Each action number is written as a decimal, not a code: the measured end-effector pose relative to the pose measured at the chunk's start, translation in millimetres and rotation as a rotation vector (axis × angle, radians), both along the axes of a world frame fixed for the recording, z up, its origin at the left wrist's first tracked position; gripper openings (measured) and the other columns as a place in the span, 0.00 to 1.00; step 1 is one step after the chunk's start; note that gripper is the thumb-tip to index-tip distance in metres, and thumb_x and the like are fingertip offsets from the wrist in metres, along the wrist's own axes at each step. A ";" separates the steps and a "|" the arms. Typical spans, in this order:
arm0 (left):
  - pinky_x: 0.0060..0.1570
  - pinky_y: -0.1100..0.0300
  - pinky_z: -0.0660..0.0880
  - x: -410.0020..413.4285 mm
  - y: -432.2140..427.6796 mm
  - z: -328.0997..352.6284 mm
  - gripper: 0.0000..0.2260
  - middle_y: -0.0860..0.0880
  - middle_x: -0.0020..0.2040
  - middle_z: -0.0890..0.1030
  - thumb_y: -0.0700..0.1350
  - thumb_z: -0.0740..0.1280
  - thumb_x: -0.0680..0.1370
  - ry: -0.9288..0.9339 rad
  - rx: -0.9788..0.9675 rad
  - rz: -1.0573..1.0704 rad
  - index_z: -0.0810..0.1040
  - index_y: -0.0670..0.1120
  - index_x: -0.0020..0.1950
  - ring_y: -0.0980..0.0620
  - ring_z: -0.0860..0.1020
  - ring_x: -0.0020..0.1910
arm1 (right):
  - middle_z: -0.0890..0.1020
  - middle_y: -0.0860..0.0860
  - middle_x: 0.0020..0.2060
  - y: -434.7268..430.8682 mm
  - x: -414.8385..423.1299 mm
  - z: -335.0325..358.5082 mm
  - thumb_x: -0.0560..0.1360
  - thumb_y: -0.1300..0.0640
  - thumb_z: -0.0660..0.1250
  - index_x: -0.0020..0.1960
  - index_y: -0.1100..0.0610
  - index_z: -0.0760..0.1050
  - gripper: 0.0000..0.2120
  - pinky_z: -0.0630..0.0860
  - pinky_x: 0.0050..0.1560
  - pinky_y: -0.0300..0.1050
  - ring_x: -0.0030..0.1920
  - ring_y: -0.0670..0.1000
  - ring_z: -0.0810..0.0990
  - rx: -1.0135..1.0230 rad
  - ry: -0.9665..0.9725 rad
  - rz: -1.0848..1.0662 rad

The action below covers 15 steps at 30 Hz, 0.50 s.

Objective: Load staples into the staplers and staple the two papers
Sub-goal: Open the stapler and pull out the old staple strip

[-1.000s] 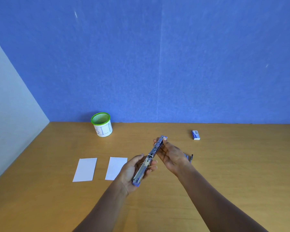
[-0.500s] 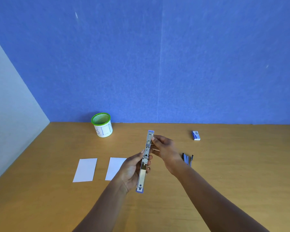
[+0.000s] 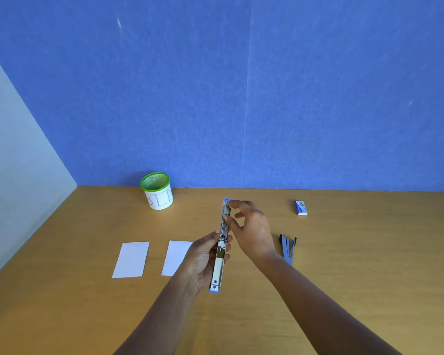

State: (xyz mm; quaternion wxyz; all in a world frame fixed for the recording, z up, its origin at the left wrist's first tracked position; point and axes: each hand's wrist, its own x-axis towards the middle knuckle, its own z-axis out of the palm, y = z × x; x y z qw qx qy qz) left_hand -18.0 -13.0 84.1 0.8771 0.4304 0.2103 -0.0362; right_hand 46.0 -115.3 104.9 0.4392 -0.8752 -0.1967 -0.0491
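Gripped the unfolded stapler (image 3: 219, 262) lengthwise in the left hand (image 3: 203, 260), fingers curled round its near half; pinched its far half with the right hand (image 3: 251, 229) (fingertips on the metal channel). Found one paper (image 3: 176, 257) partly behind the left hand, another paper (image 3: 131, 260) further left, and a second stapler (image 3: 288, 248) just right of the right wrist.

Green-rimmed white bin (image 3: 157, 192), blue wall (image 3: 241, 85)

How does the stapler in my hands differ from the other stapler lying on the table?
The held stapler is up in the air, gripped by the left hand and pinched by the right hand; the second stapler lies untouched on the table. The held stapler is swung open into one straight line, metal inside showing; the second stapler spreads only into a narrow V. Both have blue parts.
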 end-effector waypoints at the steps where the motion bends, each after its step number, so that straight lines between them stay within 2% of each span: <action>1: 0.25 0.64 0.73 -0.5 0.2 -0.1 0.08 0.48 0.32 0.80 0.44 0.65 0.76 0.000 -0.001 0.002 0.78 0.40 0.45 0.55 0.75 0.26 | 0.77 0.46 0.57 -0.1 0.3 0.2 0.75 0.56 0.66 0.61 0.53 0.74 0.14 0.71 0.44 0.37 0.50 0.45 0.77 -0.008 0.002 0.000; 5: 0.25 0.64 0.72 -3.4 0.3 -2.3 0.08 0.48 0.32 0.79 0.44 0.64 0.77 0.005 0.013 0.007 0.79 0.40 0.47 0.55 0.74 0.26 | 0.76 0.47 0.58 -1.1 2.3 1.3 0.75 0.57 0.66 0.60 0.53 0.74 0.13 0.70 0.44 0.37 0.53 0.47 0.78 -0.036 0.027 0.026; 10: 0.24 0.64 0.72 -3.8 -0.2 -1.7 0.08 0.48 0.31 0.79 0.44 0.64 0.77 0.002 0.003 0.020 0.79 0.40 0.44 0.55 0.74 0.25 | 0.76 0.48 0.56 0.1 0.6 -3.2 0.74 0.57 0.66 0.59 0.54 0.74 0.13 0.68 0.44 0.36 0.52 0.47 0.77 -0.053 0.047 0.040; 15: 0.24 0.64 0.72 -2.8 -0.9 -2.6 0.08 0.48 0.30 0.76 0.43 0.66 0.76 0.022 -0.001 0.063 0.81 0.40 0.43 0.56 0.74 0.25 | 0.76 0.48 0.54 2.6 -6.3 -9.8 0.74 0.58 0.65 0.57 0.55 0.74 0.12 0.72 0.45 0.39 0.50 0.46 0.75 -0.050 0.061 0.050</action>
